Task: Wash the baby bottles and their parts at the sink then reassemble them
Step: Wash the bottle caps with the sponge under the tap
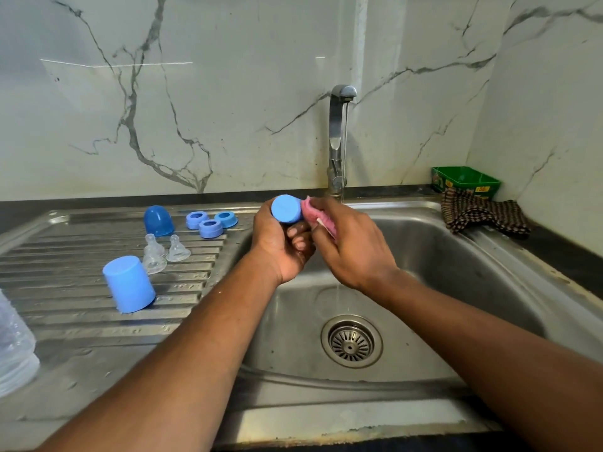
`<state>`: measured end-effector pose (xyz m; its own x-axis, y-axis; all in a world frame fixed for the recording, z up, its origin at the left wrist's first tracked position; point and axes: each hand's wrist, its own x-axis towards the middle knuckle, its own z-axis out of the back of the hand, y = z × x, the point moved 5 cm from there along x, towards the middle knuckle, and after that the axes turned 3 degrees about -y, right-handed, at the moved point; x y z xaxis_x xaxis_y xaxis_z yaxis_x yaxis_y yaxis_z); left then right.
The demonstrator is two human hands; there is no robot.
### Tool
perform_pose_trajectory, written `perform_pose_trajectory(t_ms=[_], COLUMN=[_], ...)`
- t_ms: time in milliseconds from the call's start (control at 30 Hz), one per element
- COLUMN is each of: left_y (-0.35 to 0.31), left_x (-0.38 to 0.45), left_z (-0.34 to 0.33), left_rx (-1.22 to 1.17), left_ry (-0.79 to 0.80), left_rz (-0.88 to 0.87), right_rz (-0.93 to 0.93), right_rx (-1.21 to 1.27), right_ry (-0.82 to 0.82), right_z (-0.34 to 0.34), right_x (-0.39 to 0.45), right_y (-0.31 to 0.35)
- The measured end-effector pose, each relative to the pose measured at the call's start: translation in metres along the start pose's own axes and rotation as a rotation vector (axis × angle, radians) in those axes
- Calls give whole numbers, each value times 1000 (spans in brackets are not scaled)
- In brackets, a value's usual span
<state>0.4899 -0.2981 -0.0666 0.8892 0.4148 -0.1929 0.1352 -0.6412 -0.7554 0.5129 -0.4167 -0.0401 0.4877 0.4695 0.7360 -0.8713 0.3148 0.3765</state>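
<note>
Above the steel sink (456, 256), under the running tap (339, 132), a blue bottle cap (286, 208) is gripped in the left hand (280, 243) and scrubbed with a pink sponge (315, 212) pinched in the right hand (352, 246) — evidently so suds drain away — while washed collar rings (210, 228) and teats (177, 249) are left drying on the draining surface (81, 324).

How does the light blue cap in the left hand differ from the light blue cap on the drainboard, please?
The held cap is gripped by the left hand over the sink basin; the drainboard cap stands free, closed end up. The held cap lies sideways against a pink sponge. Both are light blue.
</note>
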Motion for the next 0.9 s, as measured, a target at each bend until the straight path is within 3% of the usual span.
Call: perform_pose_trajectory(t_ms=[167,300,400,533,700,800,900], left_y=[4,1,-1,-4,-7,-3,-6], left_x=[4,7,5,4,8,8,6], left_z=[6,13,17,21,33,24,20], left_rx=[69,9,94,410,746,1102,1253], left_ry=[-85,-139,-112,-143,-214,-136,-112], left_rz=[-17,-9,-32,-79,-192,-408,-564], right_rz=[273,336,347,221,-224,-282,-277], right_rx=[-91,-165,-164,-149,273,325,245], right_ry=[29,95,131,162,57,110,224], right_z=[-3,-7,-4,2,19,18,14], right_x=[5,3,5,12,19,24,25], right_y=[19,17,15,-1,-46,-60,-60])
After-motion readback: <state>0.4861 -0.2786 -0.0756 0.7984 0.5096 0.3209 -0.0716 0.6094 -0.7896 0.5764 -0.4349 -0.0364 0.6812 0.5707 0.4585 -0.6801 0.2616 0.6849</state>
